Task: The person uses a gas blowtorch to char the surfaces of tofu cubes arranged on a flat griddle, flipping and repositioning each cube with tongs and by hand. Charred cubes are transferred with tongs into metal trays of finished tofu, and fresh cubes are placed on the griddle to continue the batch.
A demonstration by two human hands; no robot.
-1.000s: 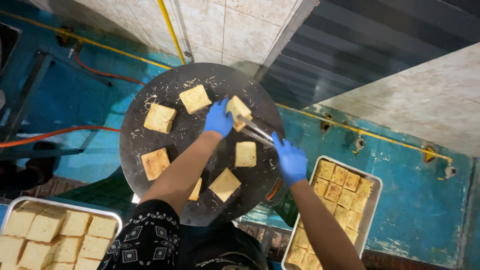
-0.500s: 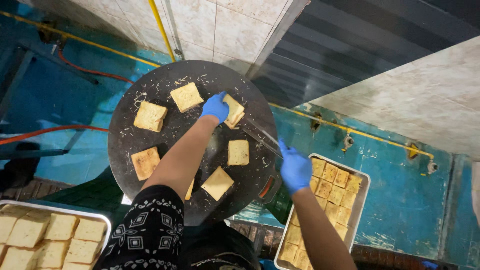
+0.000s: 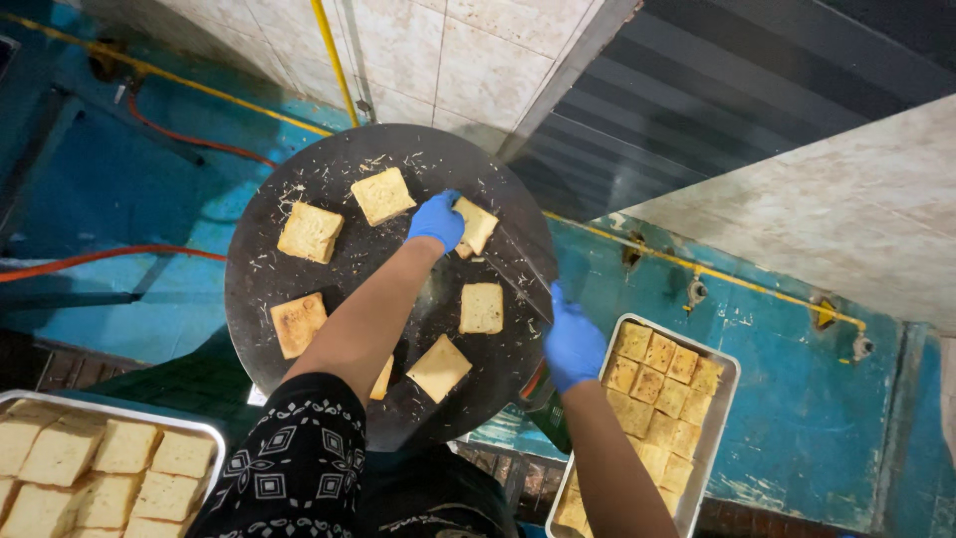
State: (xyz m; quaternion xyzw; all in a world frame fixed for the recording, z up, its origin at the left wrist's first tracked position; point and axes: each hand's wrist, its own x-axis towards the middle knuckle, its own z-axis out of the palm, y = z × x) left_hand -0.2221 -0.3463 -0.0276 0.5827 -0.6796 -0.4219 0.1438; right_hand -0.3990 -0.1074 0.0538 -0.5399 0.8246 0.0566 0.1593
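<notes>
Left hand: the blue-gloved left hand point(image 3: 436, 219) is pressed on a toasted square bread slice point(image 3: 475, 225), upper centre of the round black iron griddle point(image 3: 299, 269).
Right hand: the blue-gloved right hand point(image 3: 574, 344) is closed around thin metal tongs point(image 3: 526, 274), right of the griddle.
Trays: a steel tray of toasted squares point(image 3: 652, 408) is seen lower right; a steel tray of pale bread point(image 3: 100, 468) lower left.

Food-stall kitchen: round griddle point(image 3: 299, 379), bread trays point(image 3: 725, 371), tiled wall point(image 3: 478, 70).

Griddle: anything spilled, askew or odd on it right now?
Pale shreds and crumbs are scattered across the round griddle, thickest near its far edge. One bread square lies tilted under the left hand. Nothing looks damaged.
</notes>
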